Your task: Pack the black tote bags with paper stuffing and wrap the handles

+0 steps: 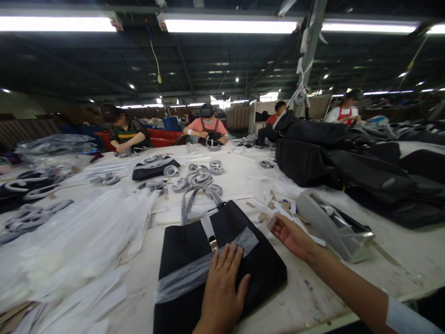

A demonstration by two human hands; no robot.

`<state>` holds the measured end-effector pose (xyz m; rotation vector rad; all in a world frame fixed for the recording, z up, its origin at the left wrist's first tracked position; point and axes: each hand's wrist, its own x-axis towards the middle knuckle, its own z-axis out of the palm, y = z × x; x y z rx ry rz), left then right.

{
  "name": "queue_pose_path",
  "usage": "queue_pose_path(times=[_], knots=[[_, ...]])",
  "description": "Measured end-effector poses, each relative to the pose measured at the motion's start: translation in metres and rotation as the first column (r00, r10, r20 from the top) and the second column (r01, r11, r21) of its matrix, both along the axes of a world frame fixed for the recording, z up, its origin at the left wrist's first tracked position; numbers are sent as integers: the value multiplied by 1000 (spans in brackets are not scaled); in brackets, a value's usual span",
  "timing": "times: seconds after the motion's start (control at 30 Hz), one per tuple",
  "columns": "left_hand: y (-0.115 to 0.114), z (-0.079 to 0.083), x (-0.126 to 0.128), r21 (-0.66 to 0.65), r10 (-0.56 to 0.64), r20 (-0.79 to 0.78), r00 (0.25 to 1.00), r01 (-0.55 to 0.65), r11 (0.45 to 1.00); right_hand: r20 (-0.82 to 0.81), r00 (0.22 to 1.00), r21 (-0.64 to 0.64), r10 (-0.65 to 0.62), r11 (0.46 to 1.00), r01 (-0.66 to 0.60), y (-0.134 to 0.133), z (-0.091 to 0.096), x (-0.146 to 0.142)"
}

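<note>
A black handbag (257, 264) lies flat on the table before me, its grey handles (189, 204) pointing away. Across its front runs a strip of translucent film (187, 280), below a grey strap with a metal buckle (212, 242). My left hand (224, 287) rests palm down on the bag and film, fingers stretched out. Off the bag's right side, my right hand (290, 234) pinches a small translucent piece (271, 222) between thumb and fingers; its exact kind is unclear. A clear tape dispenser (333, 227) stands right of that hand.
Coiled grey straps (198, 176) and another black bag (155, 168) lie farther back. White plastic sheets (83, 232) cover the left. Black bags (347, 167) are piled at right. Paper scraps (295, 213) lie near the dispenser. Several people work across the table (239, 171).
</note>
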<state>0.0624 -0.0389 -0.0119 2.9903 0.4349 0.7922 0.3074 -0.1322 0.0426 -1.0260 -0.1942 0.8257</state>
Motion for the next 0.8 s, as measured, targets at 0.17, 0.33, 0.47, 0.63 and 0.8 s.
queue_pose_path(times=[0.17,0.33,0.47,0.63,0.8], knots=[[1,0,1,13,-8,-1,1000,8,1000,127,989,63,-72,996,65,-14,26,28],[1,0,1,28,2,10,1000,-2,1000,230,973,-163,-11,985,50,-39,27,29],[0,1,3,57,5,13,1000,-5,998,339,911,-263,236,953,-149,-42,5,-4],[11,-17,1,152,-36,78,996,24,988,580,746,-491,327,871,-1,-22,-10,-31],[40,-51,15,175,-187,202,962,152,973,694,680,-528,237,809,257,-8,-8,-23]])
